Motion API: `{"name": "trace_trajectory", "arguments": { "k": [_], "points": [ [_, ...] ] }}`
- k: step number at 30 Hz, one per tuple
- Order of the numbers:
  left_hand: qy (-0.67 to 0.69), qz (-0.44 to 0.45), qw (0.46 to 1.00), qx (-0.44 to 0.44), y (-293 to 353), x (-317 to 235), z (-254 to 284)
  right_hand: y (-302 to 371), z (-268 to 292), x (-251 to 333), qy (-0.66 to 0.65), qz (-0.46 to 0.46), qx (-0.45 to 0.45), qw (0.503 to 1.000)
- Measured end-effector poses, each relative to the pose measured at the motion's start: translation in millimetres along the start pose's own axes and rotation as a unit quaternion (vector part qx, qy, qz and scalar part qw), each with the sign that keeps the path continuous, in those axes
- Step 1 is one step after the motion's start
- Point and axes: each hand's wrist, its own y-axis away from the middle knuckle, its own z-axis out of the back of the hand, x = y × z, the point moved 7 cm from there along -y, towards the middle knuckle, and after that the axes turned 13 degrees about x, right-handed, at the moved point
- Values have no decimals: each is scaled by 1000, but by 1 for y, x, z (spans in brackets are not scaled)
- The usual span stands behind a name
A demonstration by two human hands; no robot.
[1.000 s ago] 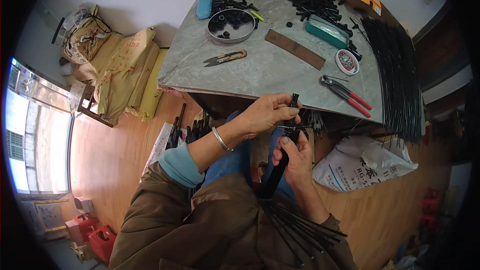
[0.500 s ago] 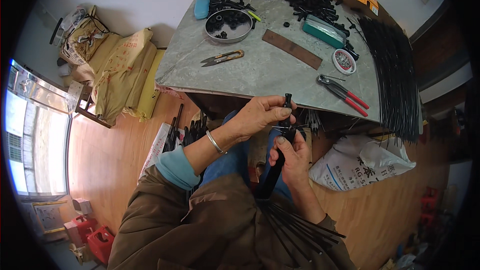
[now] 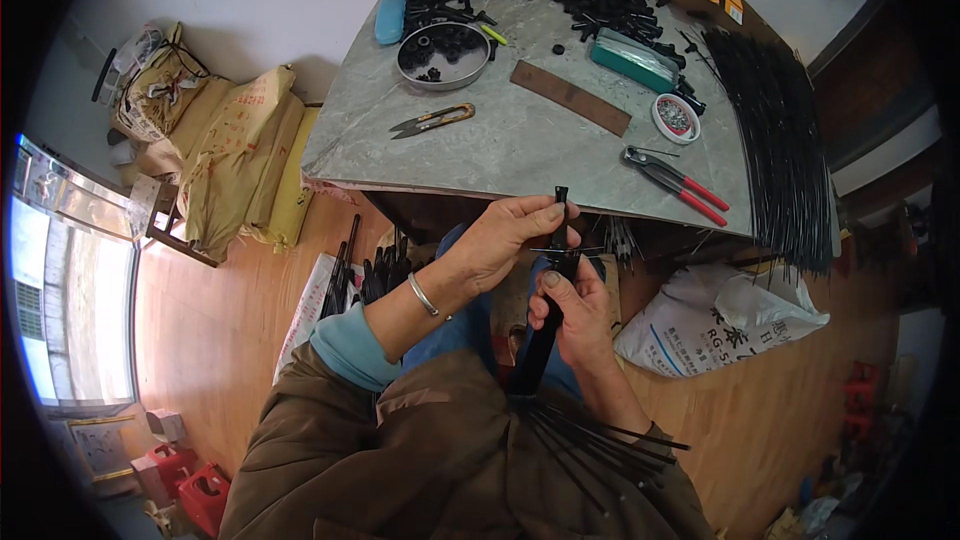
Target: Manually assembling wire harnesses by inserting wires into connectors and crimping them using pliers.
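Note:
My left hand [image 3: 515, 235] is closed, thumb and fingers pinching a narrow black tubular fitting [image 3: 561, 194] whose flared end sticks up above them. Just below, my right hand [image 3: 576, 312] wraps round the upper part of what looks like a black umbrella frame [image 3: 538, 365], held tilted over my lap. Thin dark rods or wires cross sideways between the two hands. From the frame's lower end, several slender black ribs [image 3: 600, 435] fan out toward my right forearm. Fingers hide the joint between fitting and frame.
On the grey table [image 3: 480, 155] lie red-handled pliers [image 3: 680, 185], thread snips [image 3: 432, 121], a brown flat bar [image 3: 570, 98], a round pan [image 3: 445, 56], a bowl of small metal pieces [image 3: 676, 118] and a bundle of long black rods [image 3: 785, 150]. A white sack [image 3: 680, 325] stands at right.
The table and both hands appear slightly farther left in the view. Both hands keep their holds, and the thin crosswise rods lie at a slightly different angle.

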Motion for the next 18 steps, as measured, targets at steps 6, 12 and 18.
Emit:
{"name": "trace_trajectory", "arguments": {
  "k": [6,12,18],
  "points": [
    [-77,28,995,-51,5,-6,-2,2,6,-1,-1,20,-16,1000],
    [-184,63,980,-52,27,-1,-10,6,4,3,31,-17,-21,999],
    [-146,-5,988,-45,27,7,-17,7,19,28,346,13,8,938]
  ]
}}
